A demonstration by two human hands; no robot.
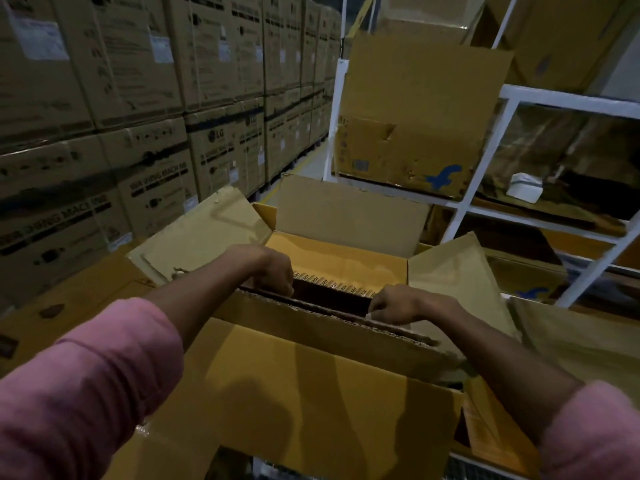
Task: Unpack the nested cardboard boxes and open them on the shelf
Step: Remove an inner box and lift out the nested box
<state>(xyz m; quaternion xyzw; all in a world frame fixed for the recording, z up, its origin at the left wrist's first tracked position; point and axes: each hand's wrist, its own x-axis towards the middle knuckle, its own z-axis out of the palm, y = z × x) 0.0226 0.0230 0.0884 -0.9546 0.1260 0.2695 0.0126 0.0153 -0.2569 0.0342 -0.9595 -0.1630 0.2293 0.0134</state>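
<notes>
Head view: we are looking down into an open outer carton (346,261) with all four flaps folded out, standing in the aisle beside a white shelf rack (460,216). Both arms are reaching in. The left hand (273,270) is curling over the top edge of the nested cardboard (311,310) standing on end inside, fingers hooked down behind the corrugated edge. The right hand (394,304) is pinching the same edge nearer the right wall, fingers bunched together (the fingertips themselves are hidden by the knuckles).

We are judging this as the start of the lift: the inner cardboard is sitting deep in the carton, not yet on the shelf.

Risks we are noting:
- The near flap (311,382) is lying against our forearms; it may be catching the load as it rises.
- The corrugated edge is looking ragged near the right hand, so a pinch there may be tearing it.
- A tight fit could be dragging the whole carton upward.
- An uneven pull could be jamming the cardboard against a side wall.
- The light is dim (printed strip (349,289) inside barely legible), so misjudging the grip is likely.

Stacked washing machine cartons (145,161) are lining the aisle to the left.
</notes>
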